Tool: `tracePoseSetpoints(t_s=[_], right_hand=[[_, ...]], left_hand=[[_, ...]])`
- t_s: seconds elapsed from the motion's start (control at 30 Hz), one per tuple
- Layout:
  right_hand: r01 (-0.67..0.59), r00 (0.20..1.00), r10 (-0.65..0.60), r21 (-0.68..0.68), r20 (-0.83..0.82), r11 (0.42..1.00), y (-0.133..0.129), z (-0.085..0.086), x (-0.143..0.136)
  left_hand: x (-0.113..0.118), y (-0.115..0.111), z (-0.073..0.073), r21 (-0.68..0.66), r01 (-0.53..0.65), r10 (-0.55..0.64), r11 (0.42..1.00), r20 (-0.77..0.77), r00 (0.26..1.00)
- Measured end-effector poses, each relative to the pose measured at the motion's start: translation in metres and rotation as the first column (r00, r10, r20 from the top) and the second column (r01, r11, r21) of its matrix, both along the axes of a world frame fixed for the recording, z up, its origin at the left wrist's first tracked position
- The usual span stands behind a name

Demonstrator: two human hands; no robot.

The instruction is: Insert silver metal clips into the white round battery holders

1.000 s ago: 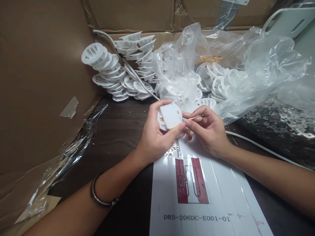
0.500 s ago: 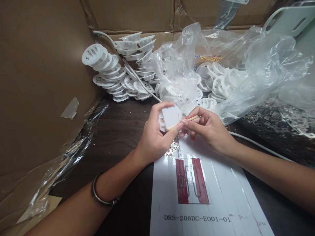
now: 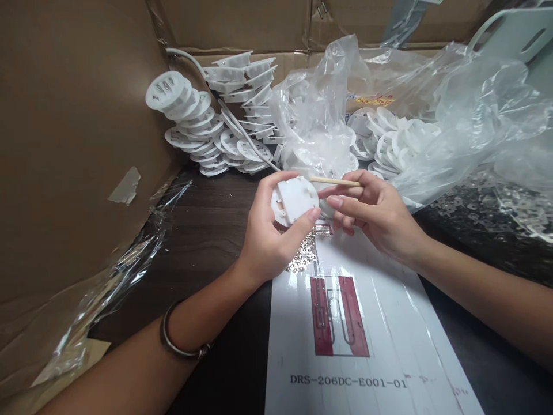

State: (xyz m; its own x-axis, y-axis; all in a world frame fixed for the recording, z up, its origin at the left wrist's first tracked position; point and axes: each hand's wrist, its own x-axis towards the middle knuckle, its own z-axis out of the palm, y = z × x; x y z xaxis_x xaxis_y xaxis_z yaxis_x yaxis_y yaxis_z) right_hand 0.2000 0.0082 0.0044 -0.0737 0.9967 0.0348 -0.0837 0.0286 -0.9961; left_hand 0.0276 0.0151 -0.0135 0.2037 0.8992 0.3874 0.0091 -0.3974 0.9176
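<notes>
Printed sheet [image 3: 389, 323], red-banded diagram, flat on the dark tabletop [image 3: 203, 230]. Bangle [image 3: 166, 340], dark metal, on the left forearm, which slants inward and forward. Small metal pieces [image 3: 302, 253], loose, beneath the left hand [image 3: 270, 245]. Left hand: fingers pinching a white round part [image 3: 300, 199], thumb at its near edge, index over its far edge; part raised above the tabletop, face tilted to the viewer. Right hand [image 3: 382, 216]: beside it, palm inward, fingers curled around a slim tan stick [image 3: 334, 182], thumb apart. Beyond: stacked white discs [image 3: 201, 124]; clear plastic bag [image 3: 319, 109].
</notes>
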Motion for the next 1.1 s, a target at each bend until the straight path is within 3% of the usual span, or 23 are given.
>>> tracePoseSetpoints(t_s=[0.07,0.13,0.23,0.3,0.4,0.57,1.1], right_hand=[[0.082,0.995,-0.088,0.114,0.055,0.99,0.001,-0.004,0.001],[0.077,0.978,-0.124,0.26,0.17,0.962,0.002,-0.009,0.004],[-0.133,0.888,-0.057,0.374,0.456,0.918,0.003,-0.016,0.008],[-0.278,0.776,-0.009,0.355,0.63,0.893,0.004,-0.019,0.01],[-0.396,0.646,0.028,0.304,0.762,0.867,0.006,-0.021,0.012],[-0.439,0.53,0.056,0.217,0.846,0.872,0.007,-0.021,0.01],[-0.464,0.406,0.08,0.13,0.911,0.876,0.006,-0.014,0.007]], left_hand=[[0.0,0.0,0.0,-0.096,0.026,-0.021,0.995,0.047,0.999],[0.0,0.002,-0.001,-0.145,0.014,0.0,0.989,0.094,0.996],[0.001,0.006,0.0,-0.179,-0.046,0.074,0.983,0.154,0.985],[0.002,0.007,0.001,-0.207,-0.073,0.11,0.976,0.174,0.979],[0.002,0.007,0.002,-0.222,-0.093,0.133,0.971,0.175,0.975],[0.002,0.005,0.002,-0.209,-0.1,0.138,0.973,0.174,0.975],[0.002,0.006,0.0,-0.181,-0.094,0.131,0.979,0.204,0.97]])
